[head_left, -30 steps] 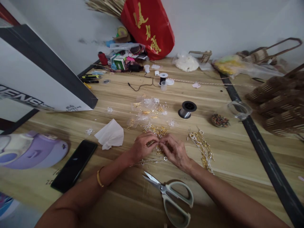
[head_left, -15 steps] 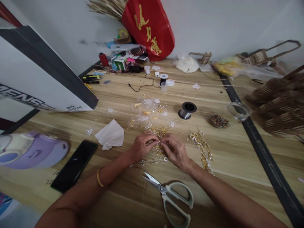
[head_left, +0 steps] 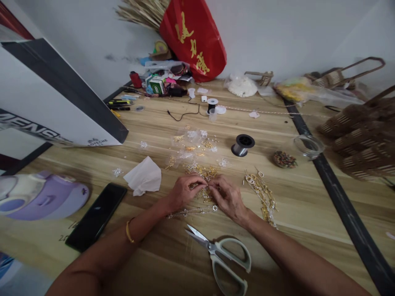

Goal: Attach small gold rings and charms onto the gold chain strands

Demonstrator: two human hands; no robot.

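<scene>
Fingers pinched narrow, my left hand (head_left: 185, 190) and right hand (head_left: 227, 196) meet over a partly hidden gold-and-silver pile (head_left: 209, 172) on the bench (head_left: 154, 246), anything between them too small to identify. A clear jar (head_left: 309, 157) holds multicoloured beads (head_left: 284, 159).

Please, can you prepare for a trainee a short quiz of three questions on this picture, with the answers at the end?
1. Multiple choice. At the heap of gold and silver pieces, how do the fingertips of the left hand and right hand stand to each other?
A) wide apart
B) close together
C) out of view

2. True or false: the phone lies to the left of the black-rimmed spool.

3. Which cutting tool lies nearer to the camera than the hands, and how are its blades?

Key:
1. B
2. True
3. The scissors; blades slightly apart
</scene>
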